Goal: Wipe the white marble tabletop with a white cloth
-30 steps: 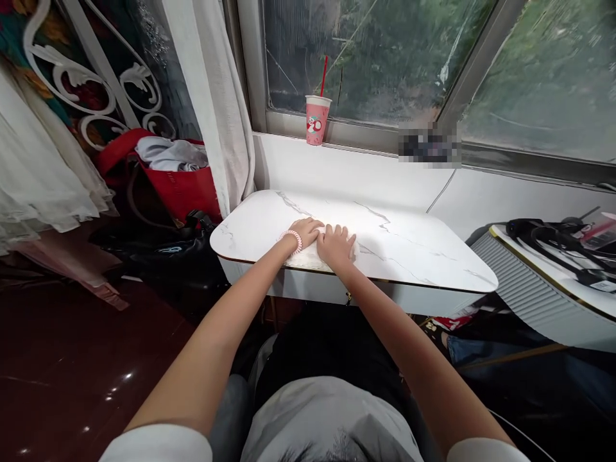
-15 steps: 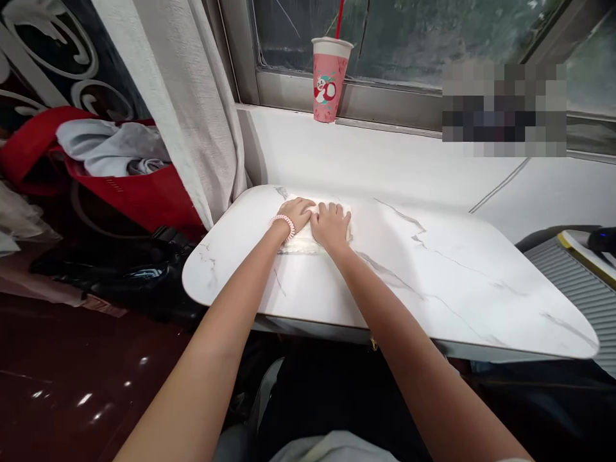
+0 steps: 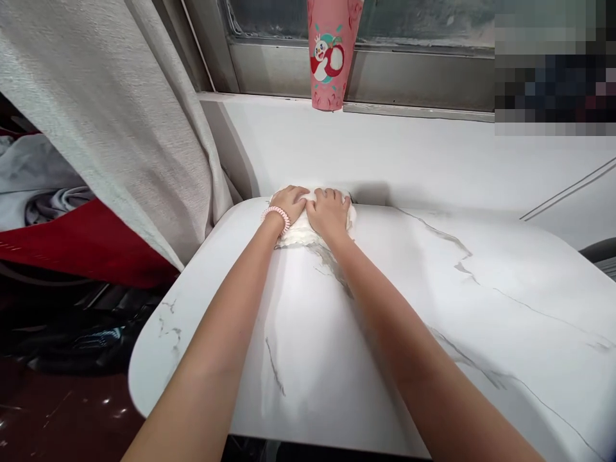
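Left hand [image 3: 290,204], right hand [image 3: 329,212]: flat, side by side.

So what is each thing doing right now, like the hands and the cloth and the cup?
Left hand: flat, palm down, pressing on the white cloth.
Right hand: flat on the cloth, beside the left hand.
White cloth: bunched under both hands, at the table's far edge.
Pink cup: upright on the window sill.
Curtain: hanging, pulled to the left.
Marble table: cloth and arms on it.
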The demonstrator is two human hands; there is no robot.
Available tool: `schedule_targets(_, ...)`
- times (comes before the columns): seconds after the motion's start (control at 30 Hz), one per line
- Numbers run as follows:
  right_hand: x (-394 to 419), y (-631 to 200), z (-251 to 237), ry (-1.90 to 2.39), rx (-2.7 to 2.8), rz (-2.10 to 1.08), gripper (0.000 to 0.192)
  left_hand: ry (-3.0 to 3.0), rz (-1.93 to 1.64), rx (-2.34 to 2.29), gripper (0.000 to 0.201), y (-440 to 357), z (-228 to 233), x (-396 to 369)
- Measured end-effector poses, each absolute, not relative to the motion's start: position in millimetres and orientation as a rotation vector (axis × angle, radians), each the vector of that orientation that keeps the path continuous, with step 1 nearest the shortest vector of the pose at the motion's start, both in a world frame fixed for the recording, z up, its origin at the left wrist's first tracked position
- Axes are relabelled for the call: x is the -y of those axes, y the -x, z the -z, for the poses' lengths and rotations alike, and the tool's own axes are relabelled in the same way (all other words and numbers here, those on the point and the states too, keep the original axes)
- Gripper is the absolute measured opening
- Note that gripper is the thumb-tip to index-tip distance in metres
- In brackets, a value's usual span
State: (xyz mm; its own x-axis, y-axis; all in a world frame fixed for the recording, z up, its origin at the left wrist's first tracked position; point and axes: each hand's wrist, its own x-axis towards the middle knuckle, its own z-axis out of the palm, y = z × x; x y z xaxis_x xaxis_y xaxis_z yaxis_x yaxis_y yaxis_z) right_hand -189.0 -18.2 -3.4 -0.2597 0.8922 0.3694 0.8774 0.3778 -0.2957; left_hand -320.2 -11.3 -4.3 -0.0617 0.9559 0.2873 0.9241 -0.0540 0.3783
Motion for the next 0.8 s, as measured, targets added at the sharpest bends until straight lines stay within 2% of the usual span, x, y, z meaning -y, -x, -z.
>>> schedule_targets(0.4,25,207,-1,1.603,2.131,0.017,0.043,-2.284,-0.526,-2.098,0.045,332,0,7)
schedule_targets(0.8,96,215,-1,1.520,2.180,-0.054,0.048,-2.249,-0.599,-2.168,0.043,347,5,80)
